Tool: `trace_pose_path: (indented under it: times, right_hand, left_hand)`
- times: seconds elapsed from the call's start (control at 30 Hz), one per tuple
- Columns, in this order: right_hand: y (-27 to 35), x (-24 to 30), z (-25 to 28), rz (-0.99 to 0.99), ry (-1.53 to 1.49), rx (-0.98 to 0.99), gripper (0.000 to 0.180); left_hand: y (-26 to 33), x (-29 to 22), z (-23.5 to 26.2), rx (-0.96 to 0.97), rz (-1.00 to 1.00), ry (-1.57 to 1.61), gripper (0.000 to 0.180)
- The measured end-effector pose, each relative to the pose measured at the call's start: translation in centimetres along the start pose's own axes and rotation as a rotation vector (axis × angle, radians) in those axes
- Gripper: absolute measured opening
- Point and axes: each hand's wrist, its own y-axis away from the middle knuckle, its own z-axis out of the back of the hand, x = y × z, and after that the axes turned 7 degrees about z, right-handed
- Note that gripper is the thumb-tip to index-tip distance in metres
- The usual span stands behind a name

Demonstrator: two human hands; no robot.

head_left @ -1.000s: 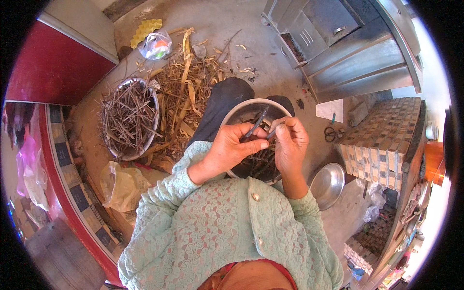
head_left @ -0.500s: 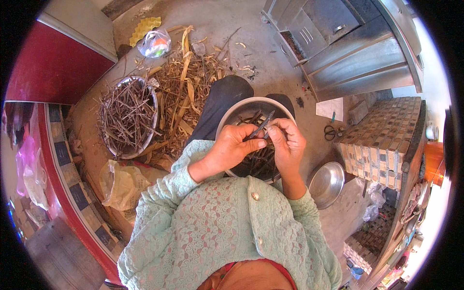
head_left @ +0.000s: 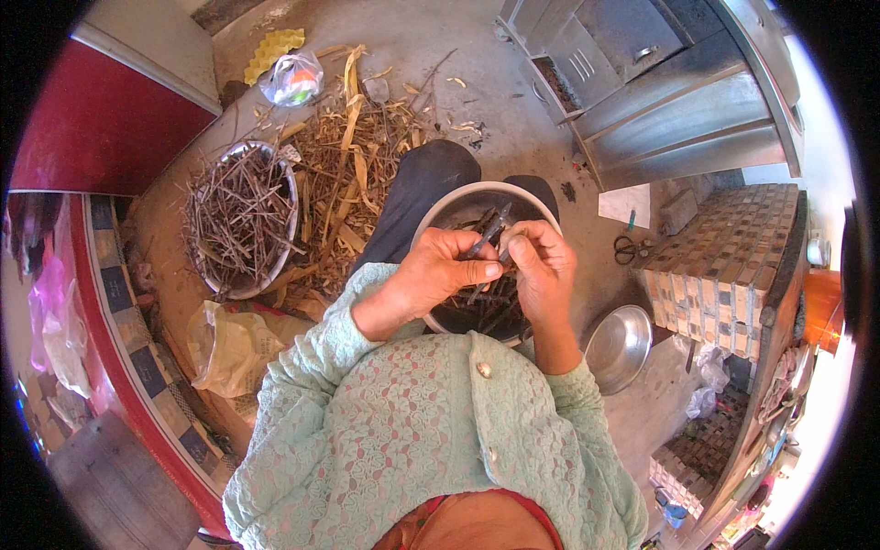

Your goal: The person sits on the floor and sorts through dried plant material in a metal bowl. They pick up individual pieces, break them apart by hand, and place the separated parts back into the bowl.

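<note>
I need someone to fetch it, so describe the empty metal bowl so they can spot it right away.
Start at the tiled brick counter on the person's right. At its foot, on the concrete floor, sits the shiny steel bowl. Unlike the lap bowl and the left basin, both holding dark sticks, it holds nothing.

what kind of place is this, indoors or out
Probably a home yard or outdoor kitchen corner: sunlit bare concrete floor, a tiled brick counter, a metal cabinet, and a heap of dry peelings beside a basin of dark stalks.
</note>
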Motion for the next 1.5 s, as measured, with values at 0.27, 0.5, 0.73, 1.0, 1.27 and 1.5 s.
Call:
trace_pose_path:
  times: [0.27,0.5,0.73,1.0,1.27,1.5]
  right_hand:
    - [-0.3,0.5,0.2,-0.052,0.016,0.039,0.014]
    - [-0.2,0.3,1.2,-0.031,0.153,0.212,0.015]
    - [0.2,0.1,0.8,-0.083,0.086,0.207,0.014]
    - [0.3,0.2,0.5,-0.035,0.1,0.229,0.015]
    - [0.8,-0.6,0.6,-0.001,0.296,0.246,0.021]
    - [0.9,-0.2,0.1,-0.055,0.151,0.167,0.017]
  left_hand:
    - [-0.6,1.0,-0.2,-0.118,-0.195,-0.201,0.007]
    - [-0.5,1.0,0.3,-0.058,-0.16,-0.276,0.008]
    - [-0.5,0.7,0.6,0.015,-0.143,-0.175,0.006]
    - [-0.4,0.5,0.8,0.074,-0.13,-0.194,0.007]
    - [-0.4,0.7,0.8,0.047,-0.121,-0.161,0.007]
    - [-0.6,0.5,1.0,0.045,-0.165,-0.169,0.006]
